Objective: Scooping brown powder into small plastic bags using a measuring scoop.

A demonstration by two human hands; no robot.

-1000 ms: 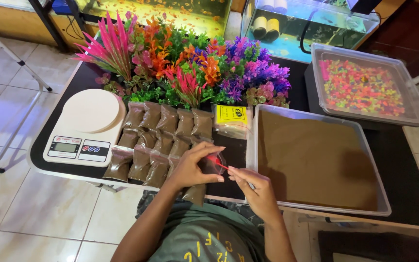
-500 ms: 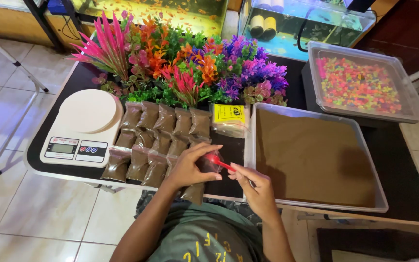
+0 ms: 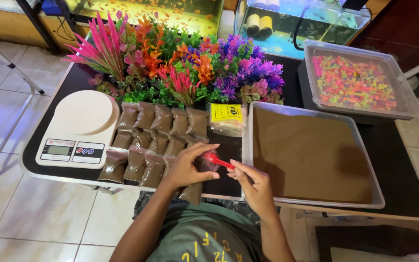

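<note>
My left hand [image 3: 187, 167] holds a small clear plastic bag [image 3: 208, 164] over the front edge of the black table [image 3: 403, 194], its filled brown bottom hanging below my palm. My right hand [image 3: 252, 187] grips a small red scoop [image 3: 217, 160] whose head sits at the bag's mouth. Just right of both hands stands a large clear tray [image 3: 246, 140] full of fine brown sand. Left of my hands, several filled brown sand bags [image 3: 157, 138] lie in rows.
A white kitchen scale [image 3: 77, 128] sits at the table's left. Colourful artificial plants [image 3: 180, 68] line the back, with a yellow-labelled packet [image 3: 227, 116] before them. A clear bin of bright coloured gravel [image 3: 352, 82] stands back right. Fish tanks [image 3: 292, 24] lie beyond.
The red scoop has moved slightly deeper toward the bag's mouth. Both hands stay nearly in place while the view shifts a little.
</note>
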